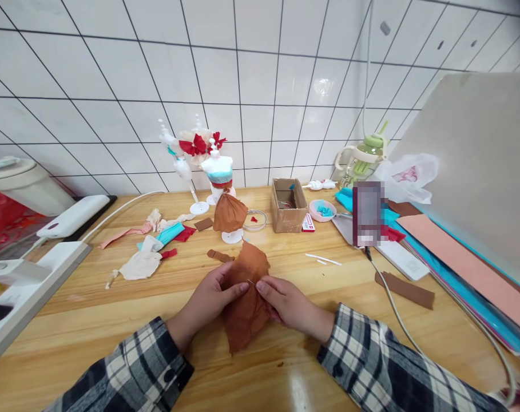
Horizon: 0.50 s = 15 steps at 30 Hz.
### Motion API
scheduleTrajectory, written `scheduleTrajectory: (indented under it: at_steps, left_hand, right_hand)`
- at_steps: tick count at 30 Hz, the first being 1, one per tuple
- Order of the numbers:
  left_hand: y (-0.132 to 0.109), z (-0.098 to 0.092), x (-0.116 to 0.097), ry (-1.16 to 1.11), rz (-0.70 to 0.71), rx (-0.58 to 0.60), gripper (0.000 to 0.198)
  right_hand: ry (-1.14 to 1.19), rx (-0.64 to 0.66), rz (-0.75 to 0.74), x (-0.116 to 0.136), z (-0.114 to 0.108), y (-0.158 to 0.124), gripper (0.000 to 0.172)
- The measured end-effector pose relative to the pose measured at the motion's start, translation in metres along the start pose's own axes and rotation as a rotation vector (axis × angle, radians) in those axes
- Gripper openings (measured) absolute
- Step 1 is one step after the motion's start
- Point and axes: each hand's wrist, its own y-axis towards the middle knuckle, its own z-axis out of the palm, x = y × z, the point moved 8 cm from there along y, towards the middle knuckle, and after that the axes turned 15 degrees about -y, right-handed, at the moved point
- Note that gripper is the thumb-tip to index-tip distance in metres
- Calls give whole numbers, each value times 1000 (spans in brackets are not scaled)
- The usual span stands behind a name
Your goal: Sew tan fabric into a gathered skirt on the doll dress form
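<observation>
A crinkled sheet of brown crepe paper (247,320) is held above the wooden table, creased and hanging down between both hands. My left hand (217,292) is closed on its left side, thumb on top and fingers behind. My right hand (285,300) pinches a thin, pale piece that looks like a needle (251,281), its tip pointing left across the paper; the right fingers behind are partly hidden. Just beyond the paper stands a small white dress form (217,166) with a blue band and a puffed brown skirt (229,212). A brown strip (219,256) lies by my left hand.
More white forms (182,170) with red bows stand behind. A cardboard box (289,220), pink bowl (322,210) and wire ring (255,220) sit at the back. Paper scraps (146,257) lie left, beside a power strip (36,286). A phone (368,214), cable and coloured sheets (469,252) occupy the right.
</observation>
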Motion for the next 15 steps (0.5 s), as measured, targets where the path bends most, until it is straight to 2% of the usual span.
scheduleTrajectory:
  at_steps: [5, 11, 15]
  left_hand:
    - [-1, 0, 0, 53, 3, 0, 52]
    - [-2, -2, 1, 50, 12, -14, 57]
    - [-2, -9, 1, 27, 31, -87, 64]
  right_hand:
    - [-17, -11, -2, 0, 2, -1, 53]
    - [-35, -22, 19, -2, 0, 0, 46]
    - [-76, -39, 2, -2, -2, 1, 46]
